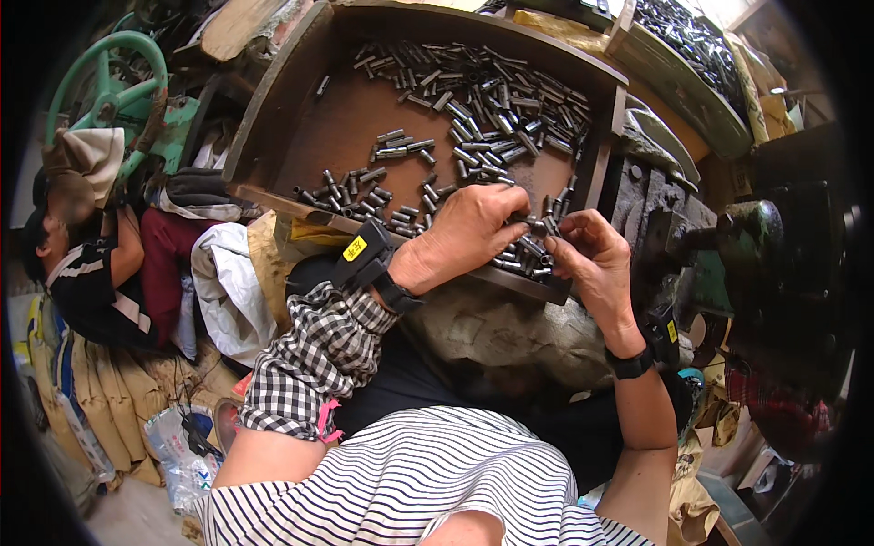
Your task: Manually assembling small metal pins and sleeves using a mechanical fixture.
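A wooden tray (319, 136) with raised sides lies before me, strewn with short dark metal tubes (482, 118). Over its near right corner, my left hand (460, 232) is closed, thumb and fingers pinched around a small metal piece that its fingers mostly hide. Right beside it, my right hand (596, 264) pinches a short metal tube (550, 225) between thumb and fingers. Both hands' fingertips nearly meet; whether the two pieces touch, I cannot tell. Just below the hands, more tubes lie heaped against the tray's near wall.
On the right stands a dark machine (756, 246) close to my right forearm. A second bin (692, 55) of metal pieces is at the far right. Far left, a green handwheel (109, 91) rises near another person (100, 255). Grey cloth (510, 341) hangs below the tray.
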`<state>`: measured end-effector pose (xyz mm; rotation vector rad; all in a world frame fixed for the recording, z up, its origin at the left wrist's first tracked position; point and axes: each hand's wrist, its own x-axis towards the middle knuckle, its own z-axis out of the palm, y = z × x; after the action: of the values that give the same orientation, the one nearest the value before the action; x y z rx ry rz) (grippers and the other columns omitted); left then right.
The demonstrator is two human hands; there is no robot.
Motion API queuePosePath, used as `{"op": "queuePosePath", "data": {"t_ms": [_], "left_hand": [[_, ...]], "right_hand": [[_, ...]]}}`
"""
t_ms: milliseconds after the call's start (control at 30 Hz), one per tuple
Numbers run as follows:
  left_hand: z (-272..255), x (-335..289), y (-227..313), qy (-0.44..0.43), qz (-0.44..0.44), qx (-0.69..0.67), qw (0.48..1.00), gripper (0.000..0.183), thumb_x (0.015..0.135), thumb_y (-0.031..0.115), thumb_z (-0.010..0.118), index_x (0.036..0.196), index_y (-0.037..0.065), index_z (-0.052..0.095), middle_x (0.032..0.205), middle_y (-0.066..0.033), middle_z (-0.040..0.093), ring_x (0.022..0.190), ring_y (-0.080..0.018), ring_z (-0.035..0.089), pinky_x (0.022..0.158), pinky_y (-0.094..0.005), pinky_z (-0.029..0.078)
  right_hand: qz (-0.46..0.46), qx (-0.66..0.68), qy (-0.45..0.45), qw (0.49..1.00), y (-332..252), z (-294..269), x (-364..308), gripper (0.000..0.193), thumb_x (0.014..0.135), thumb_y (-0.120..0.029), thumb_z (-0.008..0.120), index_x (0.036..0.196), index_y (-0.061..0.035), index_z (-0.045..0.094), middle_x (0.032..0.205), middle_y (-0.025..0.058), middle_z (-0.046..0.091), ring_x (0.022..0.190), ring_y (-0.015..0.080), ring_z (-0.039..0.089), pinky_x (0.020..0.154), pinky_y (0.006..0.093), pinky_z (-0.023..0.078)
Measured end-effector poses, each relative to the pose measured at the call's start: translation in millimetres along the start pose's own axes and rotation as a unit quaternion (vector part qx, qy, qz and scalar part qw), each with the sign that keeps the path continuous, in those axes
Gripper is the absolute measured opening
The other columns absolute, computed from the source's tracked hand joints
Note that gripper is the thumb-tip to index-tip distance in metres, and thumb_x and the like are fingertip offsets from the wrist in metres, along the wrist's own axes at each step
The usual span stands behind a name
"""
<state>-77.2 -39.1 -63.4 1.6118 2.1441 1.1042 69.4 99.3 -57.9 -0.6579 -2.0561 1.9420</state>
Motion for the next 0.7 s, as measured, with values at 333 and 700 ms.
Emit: {"op": "queuePosePath", "data": {"t_ms": [333,700], "left_hand": [[10,7,14,-0.061,-0.198,-0.379,0.902,0.023,0.084,0.002,0.062,0.106,-0.003,0.061,0.083,-0.002,0.064,0.065,-0.0035,0.058,0.054,-0.0179,0.049],[9,8,14,-0.062,-0.234,-0.488,0.839,0.022,0.089,0.013,0.059,0.107,0.001,0.061,0.077,0.0019,0.061,0.058,-0.0011,0.051,0.05,-0.0161,0.044]], "right_hand": [[0.034,0.165,0.001,0.986,5,-21,-5,0.012,0.085,-0.007,0.064,0.095,0.0003,0.063,0.078,0.0018,0.063,0.06,0.0045,0.058,0.05,0.0161,0.045],[0.056,0.194,0.004,0.979,5,-21,-5,0.013,0.085,-0.008,0.064,0.094,0.0012,0.062,0.081,0.0036,0.063,0.063,0.0058,0.059,0.052,0.0176,0.047]]}}
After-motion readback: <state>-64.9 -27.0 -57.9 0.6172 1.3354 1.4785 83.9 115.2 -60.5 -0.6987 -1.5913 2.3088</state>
